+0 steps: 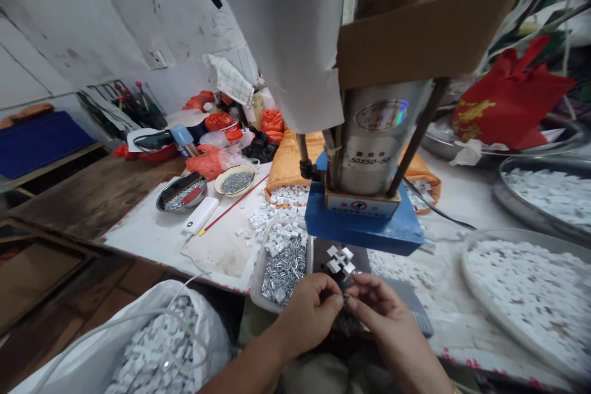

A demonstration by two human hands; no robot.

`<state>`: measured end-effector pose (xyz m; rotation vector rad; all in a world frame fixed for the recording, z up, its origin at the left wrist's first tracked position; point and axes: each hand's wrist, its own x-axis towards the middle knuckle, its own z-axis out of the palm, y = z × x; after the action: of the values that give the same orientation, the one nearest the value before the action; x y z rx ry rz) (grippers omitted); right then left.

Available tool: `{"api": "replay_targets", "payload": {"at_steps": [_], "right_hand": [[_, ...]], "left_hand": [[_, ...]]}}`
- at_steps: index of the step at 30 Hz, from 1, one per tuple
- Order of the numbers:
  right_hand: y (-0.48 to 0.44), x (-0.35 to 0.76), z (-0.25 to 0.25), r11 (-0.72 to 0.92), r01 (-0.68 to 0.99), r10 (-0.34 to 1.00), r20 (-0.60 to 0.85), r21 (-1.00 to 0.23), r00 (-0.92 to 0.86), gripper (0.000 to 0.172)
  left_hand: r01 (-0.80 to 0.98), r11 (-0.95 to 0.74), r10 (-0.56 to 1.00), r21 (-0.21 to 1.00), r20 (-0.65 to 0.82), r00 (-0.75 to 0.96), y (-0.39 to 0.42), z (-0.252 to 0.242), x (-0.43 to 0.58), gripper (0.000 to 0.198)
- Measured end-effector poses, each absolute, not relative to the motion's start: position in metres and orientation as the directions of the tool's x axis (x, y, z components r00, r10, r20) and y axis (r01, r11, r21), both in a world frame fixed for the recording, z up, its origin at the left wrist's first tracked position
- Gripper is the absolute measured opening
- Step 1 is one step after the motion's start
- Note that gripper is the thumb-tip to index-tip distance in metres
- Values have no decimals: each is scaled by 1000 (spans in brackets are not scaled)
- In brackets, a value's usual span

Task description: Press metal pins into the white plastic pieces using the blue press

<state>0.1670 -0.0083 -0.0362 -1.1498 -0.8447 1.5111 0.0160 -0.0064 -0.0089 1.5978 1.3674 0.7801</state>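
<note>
My left hand (pixel 313 306) and my right hand (pixel 384 309) meet below the press, each with thumb and finger pinched. Whatever sits at their fingertips is too small and too hidden to name. Just beyond them, several small white plastic pieces (pixel 340 260) lie together on the dark base (pixel 364 254) under the press. Left of my left hand stands a plastic box (pixel 255 289). Inside it are metal nails (pixel 287 266), with more white pieces on top. Above my hands rises the pneumatic press, with a silver cylinder (pixel 367 148) and a blue head (pixel 364 225).
To the right, a round white tray (pixel 468 277) and a metal basin (pixel 501 188) hold white pieces. An orange sack (pixel 289 163) spills more behind the box. On the left are a bowl of small metal parts (pixel 236 180) and a power bank (pixel 201 215). A white sack (pixel 203 301) stands lower left.
</note>
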Motion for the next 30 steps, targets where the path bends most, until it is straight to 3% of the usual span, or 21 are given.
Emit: {"api": "replay_targets", "payload": {"at_steps": [2, 8, 17, 21, 26, 30], "right_hand": [[-8, 168, -35, -233, -298, 972, -226, -926, -57, 39], [-6, 172, -38, -245, -267, 969, -238, -932, -59, 40], [-6, 169, -37, -255, -278, 967, -244, -926, -72, 44], [-5, 172, -32, -282, -285, 958, -257, -916, -125, 43], [-10, 175, -35, -344, -339, 923, -248, -876, -294, 42], [-12, 181, -36, -350, -319, 907, -234, -880, -349, 39]], "left_hand": [[436, -20, 978, 900, -73, 195, -7, -9, 16, 9], [508, -196, 975, 839, 112, 191, -9, -1, 13, 13], [482, -296, 953, 825, 219, 210, -11, 3, 16, 16], [425, -234, 960, 874, 138, 245, -13, 3, 15, 15], [194, 8, 933, 981, -77, 352, -9, 4, 13, 13], [275, -62, 950, 959, -28, 311, -9, 0, 17, 12]]}}
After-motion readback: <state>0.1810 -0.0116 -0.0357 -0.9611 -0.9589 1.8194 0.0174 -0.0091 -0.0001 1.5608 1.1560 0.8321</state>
